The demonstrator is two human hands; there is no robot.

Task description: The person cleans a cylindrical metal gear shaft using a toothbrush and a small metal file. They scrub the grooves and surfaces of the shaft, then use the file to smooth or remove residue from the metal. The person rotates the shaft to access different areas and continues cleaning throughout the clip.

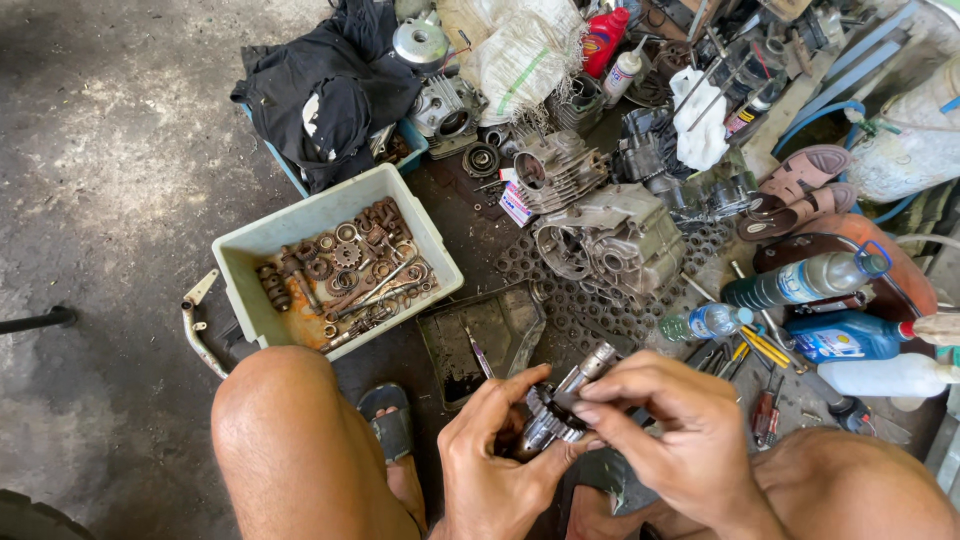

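The person squats over the concrete floor (120, 180), and both hands meet between the knees, close to the body, so the part sits right under the eyes. The left hand (490, 450) closes its fingers (505, 392) around the lower end of a metal gear shaft (565, 400) and keeps it tilted, its free end pointing up and away. The right hand (665, 425) comes from above, its fingers pinched on a gear of the shaft, probably to turn or slide it. A white plastic tub (335, 262) with rusty gears stands just ahead, within easy reach, and a dark oily tray (485, 340) lies beside it. An engine case (610, 240) rests farther away on the floor, among bottles and tools.
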